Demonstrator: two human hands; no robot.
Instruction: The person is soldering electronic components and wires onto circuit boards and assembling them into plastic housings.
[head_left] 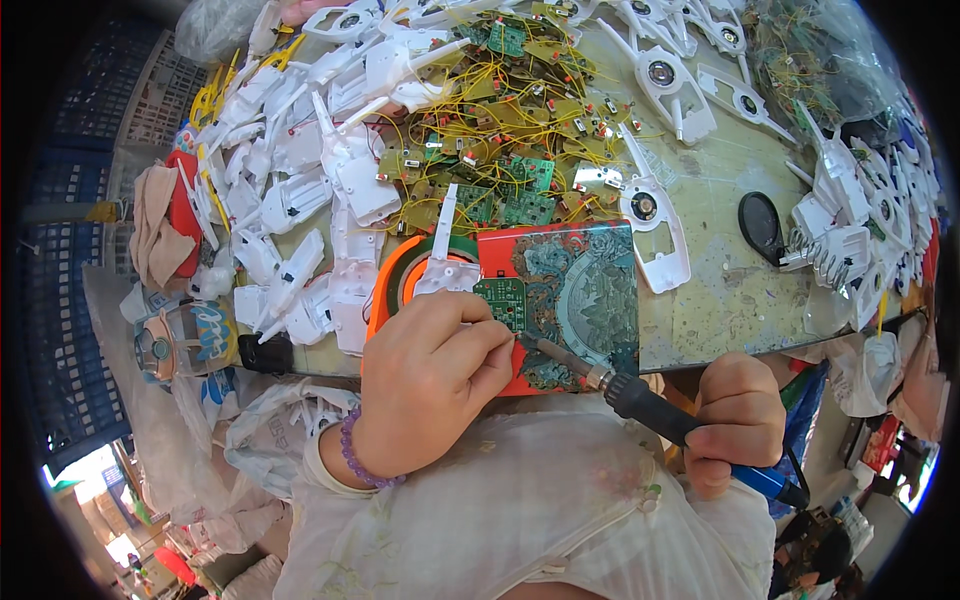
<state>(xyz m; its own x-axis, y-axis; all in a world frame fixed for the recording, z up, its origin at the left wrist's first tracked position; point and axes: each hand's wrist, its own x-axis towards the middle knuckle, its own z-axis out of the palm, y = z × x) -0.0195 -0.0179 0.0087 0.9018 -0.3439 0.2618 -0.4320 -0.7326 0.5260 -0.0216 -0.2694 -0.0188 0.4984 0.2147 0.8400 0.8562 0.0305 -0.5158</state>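
My right hand [735,425] is wrapped round the handle of a soldering iron [650,405] that points left. The iron's tip meets the lower edge of a small green circuit board [503,300]. Thumb and finger of my left hand [430,370] pinch together beside that tip; whatever they hold is too small or hidden to name. Under the board is a flat red piece with a grey relief-pattern picture [585,295]. A white plastic housing [445,272] stands behind my left fingers, next to an orange ring-shaped roll [385,285].
Circuit boards with yellow wires [490,120] lie heaped at the table's far middle. White plastic housings [300,200] crowd the left, and more housings [870,200] pile up at the right. A black oval piece [761,225] lies right of centre. Clear plastic bags [150,400] hang by the left edge.
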